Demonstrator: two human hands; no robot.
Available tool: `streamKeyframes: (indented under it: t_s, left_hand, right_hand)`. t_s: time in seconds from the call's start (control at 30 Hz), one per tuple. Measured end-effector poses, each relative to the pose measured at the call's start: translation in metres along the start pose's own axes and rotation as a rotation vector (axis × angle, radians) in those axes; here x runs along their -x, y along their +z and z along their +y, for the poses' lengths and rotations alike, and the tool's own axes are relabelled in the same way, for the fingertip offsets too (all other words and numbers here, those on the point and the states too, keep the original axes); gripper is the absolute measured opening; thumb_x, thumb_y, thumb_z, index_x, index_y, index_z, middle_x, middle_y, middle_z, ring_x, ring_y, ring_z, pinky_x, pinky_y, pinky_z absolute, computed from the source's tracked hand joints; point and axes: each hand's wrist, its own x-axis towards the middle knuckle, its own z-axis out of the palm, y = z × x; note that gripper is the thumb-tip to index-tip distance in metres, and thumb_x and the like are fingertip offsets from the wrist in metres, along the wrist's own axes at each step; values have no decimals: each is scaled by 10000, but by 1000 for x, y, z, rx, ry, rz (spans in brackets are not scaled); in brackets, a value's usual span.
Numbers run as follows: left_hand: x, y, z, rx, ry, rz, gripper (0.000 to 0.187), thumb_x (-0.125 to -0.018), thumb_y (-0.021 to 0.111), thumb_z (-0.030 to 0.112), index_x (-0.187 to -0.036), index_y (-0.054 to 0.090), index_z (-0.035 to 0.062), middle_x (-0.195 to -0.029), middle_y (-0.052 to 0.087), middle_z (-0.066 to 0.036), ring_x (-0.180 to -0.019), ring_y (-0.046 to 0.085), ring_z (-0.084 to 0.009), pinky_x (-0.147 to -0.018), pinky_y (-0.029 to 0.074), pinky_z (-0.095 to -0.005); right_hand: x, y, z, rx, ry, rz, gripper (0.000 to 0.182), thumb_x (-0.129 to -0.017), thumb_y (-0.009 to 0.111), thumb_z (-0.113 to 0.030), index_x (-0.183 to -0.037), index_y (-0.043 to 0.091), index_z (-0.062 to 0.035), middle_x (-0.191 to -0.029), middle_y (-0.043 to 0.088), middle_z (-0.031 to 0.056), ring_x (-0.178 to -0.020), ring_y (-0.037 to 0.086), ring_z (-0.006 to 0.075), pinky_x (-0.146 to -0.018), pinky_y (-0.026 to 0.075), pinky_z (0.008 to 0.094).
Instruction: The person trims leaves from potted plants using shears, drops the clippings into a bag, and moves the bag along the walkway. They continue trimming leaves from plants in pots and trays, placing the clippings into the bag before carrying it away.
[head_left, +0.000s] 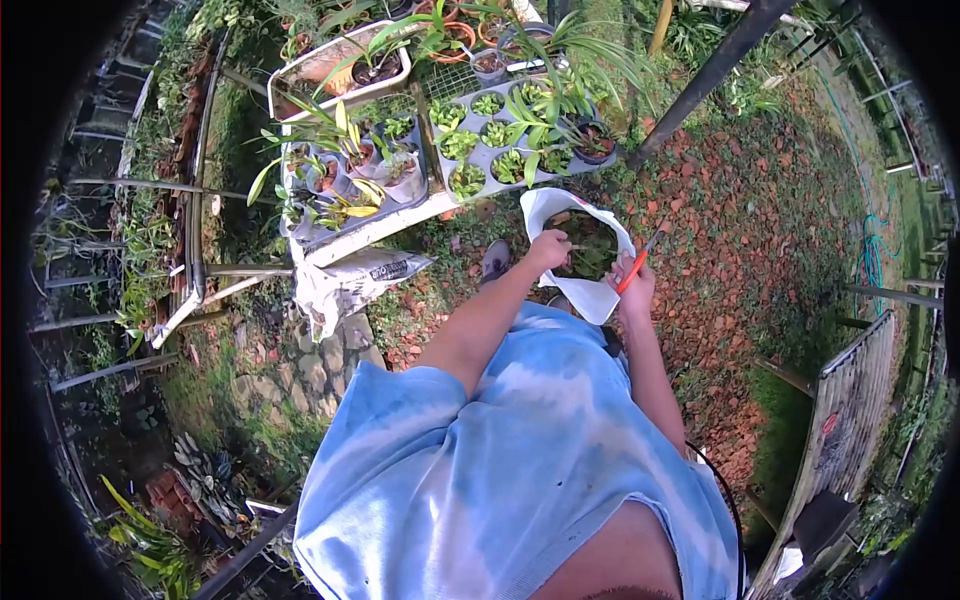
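Note:
A white bag (597, 302) stands wide open in front of my body, with green leafy clippings (597, 250) inside. My left hand (548, 250) reaches over the bag's near-left rim, its fingers pinched on what looks like a thin plant stem (577, 247). On the opposite side, my right hand (637, 288) is closed around an orange-handled tool (631, 272) with a thin metal tip pointing up and away. That hand also rests against the bag's right rim. Whether the tool is scissors or a knife is too small to tell.
Ahead stands a plant bench with a grey tray (480, 150) of small green seedlings and several potted plants (400, 178). A white printed sack (350, 287) leans below it at left. A dark post (690, 95) slants at right. Brick chips (740, 240) cover the ground.

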Motion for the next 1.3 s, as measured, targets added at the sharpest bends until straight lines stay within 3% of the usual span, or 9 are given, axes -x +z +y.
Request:
streamKeyframes:
  t_s: [0.07, 0.27, 0.4, 0.43, 0.53, 0.7, 0.83, 1.07, 1.3]
  left_hand:
    - [5, 13, 5, 15, 7, 119, 412, -916, 635, 207, -1265, 637, -12, -1025, 731, -200, -773, 749, -288, -777, 584, -375]
    - [25, 3, 6, 0, 72, 183, 325, -905, 647, 245, -1128, 711, 18, -1090, 725, -190, -1008, 704, -314, -927, 543, -392]
    - [51, -30, -4, -202, 11, 283, 325, -883, 652, 246, -1123, 716, 37, -1101, 723, -182, -1016, 704, -318, -933, 544, -394]
    - [58, -37, -10, -208, -28, 290, 354, -866, 658, 278, -1118, 716, 37, -1123, 717, -189, -1040, 695, -335, -953, 537, -410]
    - [55, -47, -47, -311, -108, 280, 394, -859, 658, 312, -1124, 708, 25, -1130, 710, -212, -1080, 679, -355, -985, 519, -429]
    - [67, -46, -33, -328, -352, 198, 718, -878, 673, 377, -1446, 474, -15, -1437, 528, -264, -1326, 530, -373, -1117, 415, -415]
    - [51, -31, -42, -305, -443, 132, 707, -882, 661, 400, -1426, 493, -19, -1438, 526, -263, -1338, 520, -369, -1113, 414, -419]
    - [30, -11, -74, -190, -289, -17, 523, -854, 681, 370, -1201, 670, -21, -1189, 679, -270, -1099, 674, -384, -962, 528, -441]
    - [48, -22, -28, -91, -446, 81, 519, -873, 673, 407, -1153, 690, -30, -1122, 702, -266, -1050, 692, -379, -935, 539, -442]
  right_hand:
    - [-2, 2, 0, 42, -5, -31, 389, -966, 694, -348, -1190, 593, -46, -1068, 624, 35, -979, 638, 140, -743, 581, 314]
    - [-15, 13, 14, 338, -19, -119, 360, -949, 715, -374, -1087, 646, -49, -932, 639, 18, -891, 633, 123, -708, 567, 284]
    - [-51, 3, 51, 815, -519, 64, 354, -883, 779, -328, -814, 648, -7, -741, 624, 113, -685, 592, 256, -645, 455, 424]
    - [-58, -3, 58, 877, -574, 68, 292, -852, 786, -290, -862, 687, -16, -798, 627, 171, -765, 617, 348, -705, 483, 474]
    - [-55, -11, 61, 1017, -620, 181, 255, -853, 772, -271, -966, 725, -46, -937, 631, 190, -892, 636, 370, -757, 510, 486]
    - [-73, -36, 83, 1213, -259, 305, 387, -857, 764, -352, -1131, 715, -83, -1203, 553, 202, -980, 658, 385, -824, 551, 489]
    - [-80, -48, 86, 1259, 10, 348, 346, -898, 728, -367, -1085, 703, -78, -1183, 540, 170, -1041, 628, 387, -829, 550, 493]
    - [-78, -73, 81, 1214, -424, 456, 370, -925, 711, -250, -1191, 658, 1, -1154, 520, 185, -1001, 627, 375, -831, 530, 474]
    - [-67, -75, 86, 1131, -284, 494, 426, -933, 694, -329, -1188, 643, 9, -1210, 514, 203, -1018, 637, 411, -838, 543, 491]
